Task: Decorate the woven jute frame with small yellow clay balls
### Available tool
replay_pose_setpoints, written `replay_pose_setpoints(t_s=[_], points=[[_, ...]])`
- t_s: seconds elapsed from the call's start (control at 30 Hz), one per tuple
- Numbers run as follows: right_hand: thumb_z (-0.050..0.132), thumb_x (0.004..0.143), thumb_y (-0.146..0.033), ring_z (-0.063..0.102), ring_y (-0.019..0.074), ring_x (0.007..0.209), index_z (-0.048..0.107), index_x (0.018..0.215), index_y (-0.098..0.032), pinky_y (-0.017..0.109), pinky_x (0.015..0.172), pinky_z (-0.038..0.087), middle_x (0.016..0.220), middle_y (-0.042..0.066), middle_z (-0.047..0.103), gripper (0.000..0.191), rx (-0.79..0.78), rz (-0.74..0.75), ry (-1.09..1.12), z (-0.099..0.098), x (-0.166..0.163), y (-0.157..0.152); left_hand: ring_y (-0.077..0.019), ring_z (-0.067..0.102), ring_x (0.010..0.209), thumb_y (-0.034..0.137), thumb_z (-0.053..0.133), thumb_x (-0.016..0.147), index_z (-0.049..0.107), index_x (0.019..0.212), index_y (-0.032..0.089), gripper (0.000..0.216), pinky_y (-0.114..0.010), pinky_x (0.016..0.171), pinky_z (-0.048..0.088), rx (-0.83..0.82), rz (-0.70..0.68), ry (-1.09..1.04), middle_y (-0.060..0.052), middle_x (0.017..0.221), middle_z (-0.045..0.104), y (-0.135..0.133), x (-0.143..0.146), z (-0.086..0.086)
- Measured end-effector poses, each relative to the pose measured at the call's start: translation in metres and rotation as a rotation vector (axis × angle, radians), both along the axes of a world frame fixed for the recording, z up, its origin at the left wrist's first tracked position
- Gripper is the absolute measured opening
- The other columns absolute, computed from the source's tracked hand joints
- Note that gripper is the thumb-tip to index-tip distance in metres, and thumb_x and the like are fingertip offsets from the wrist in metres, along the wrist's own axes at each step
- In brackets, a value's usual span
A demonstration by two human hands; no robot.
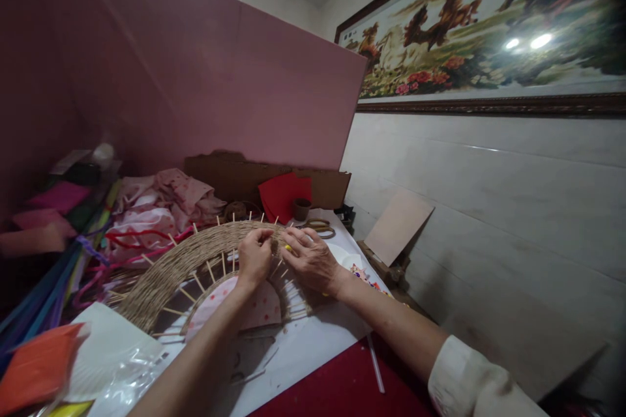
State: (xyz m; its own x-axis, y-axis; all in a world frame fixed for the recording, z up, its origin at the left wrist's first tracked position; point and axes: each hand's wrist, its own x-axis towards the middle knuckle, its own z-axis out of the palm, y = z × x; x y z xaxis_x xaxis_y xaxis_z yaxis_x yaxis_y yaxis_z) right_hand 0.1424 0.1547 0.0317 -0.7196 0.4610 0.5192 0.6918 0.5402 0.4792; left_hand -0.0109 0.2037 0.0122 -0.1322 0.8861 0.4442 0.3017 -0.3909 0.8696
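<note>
A half-round frame of thin wooden sticks carries a wide woven band of brown twine [195, 259]. Inside its curve is a pink half-circle with red dots [215, 303]. My left hand [255, 257] is closed at the band's right part, thumb and fingers pinched on the twine. Just right of it, my right hand [310, 259] lies over the band's end with bent fingers pressed together. A small yellow bit [287, 247] shows by its fingertips; whether it is held or worn I cannot make out. The hands hide the twine beneath them.
Scissors [319, 228], a small brown pot [301, 208] and red sheets [278, 195] lie behind the hands. Pink cloth [166, 199] and coloured strips crowd the left. An orange packet [42, 361] is front left. A pink panel [220, 71] stands behind.
</note>
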Motion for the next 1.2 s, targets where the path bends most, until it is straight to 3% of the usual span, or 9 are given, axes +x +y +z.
replay_pose_setpoints(t_s=[0.2,0.33,0.67,0.97,1.1,1.2], points=[[0.059,0.077,-0.016,0.036,0.0264,0.120,0.063,0.105,-0.020,0.042,0.096,0.031,0.123,0.009,0.054,0.028,-0.177,-0.133,0.323,0.002,0.004,-0.002,-0.0197,0.062,0.075,0.021,0.050,0.067,0.067,0.081,0.014,0.024,-0.032,0.072,0.047,-0.010,0.005,-0.003,-0.007,0.080,0.068,-0.002,0.000,0.002],[0.059,0.076,-0.015,0.035,0.0258,0.120,0.066,0.099,-0.023,0.043,0.096,0.030,0.123,0.008,0.054,0.026,-0.223,-0.133,0.363,-0.001,0.005,0.001,-0.0199,0.062,0.075,0.021,0.050,0.067,0.067,0.081,0.014,0.024,-0.032,0.072,0.046,-0.009,0.010,-0.004,-0.007,0.080,0.068,-0.002,0.000,0.002],[0.057,0.079,-0.018,0.033,0.0286,0.122,0.063,0.102,-0.017,0.044,0.095,0.031,0.128,0.012,0.051,0.024,-0.180,-0.078,0.236,0.000,0.000,-0.008,-0.0198,0.062,0.074,0.020,0.051,0.066,0.067,0.078,0.016,0.021,-0.032,0.071,0.047,0.000,0.020,-0.012,-0.007,0.079,0.068,-0.003,0.000,0.003],[0.056,0.078,-0.015,0.035,0.0274,0.120,0.062,0.107,-0.019,0.044,0.094,0.032,0.126,0.010,0.053,0.030,-0.176,-0.074,0.263,0.002,0.004,-0.008,-0.0206,0.062,0.075,0.021,0.051,0.066,0.068,0.081,0.015,0.023,-0.033,0.072,0.047,-0.010,0.009,-0.015,-0.007,0.080,0.068,-0.002,-0.001,0.002],[0.054,0.076,-0.011,0.041,0.0267,0.116,0.059,0.116,-0.019,0.044,0.094,0.034,0.120,0.011,0.057,0.041,-0.121,-0.094,0.420,0.009,0.017,-0.009,-0.0204,0.062,0.076,0.021,0.051,0.067,0.068,0.080,0.016,0.021,-0.032,0.072,0.047,-0.013,0.011,-0.025,-0.007,0.081,0.069,-0.002,0.000,0.003],[0.047,0.081,-0.010,0.050,0.0233,0.107,0.061,0.113,-0.019,0.040,0.092,0.039,0.110,0.009,0.063,0.036,-0.090,-0.122,0.616,0.016,0.037,-0.015,-0.0201,0.062,0.075,0.023,0.052,0.069,0.067,0.079,0.015,0.020,-0.031,0.071,0.046,-0.011,0.007,-0.040,-0.007,0.080,0.069,-0.004,0.000,0.005]])
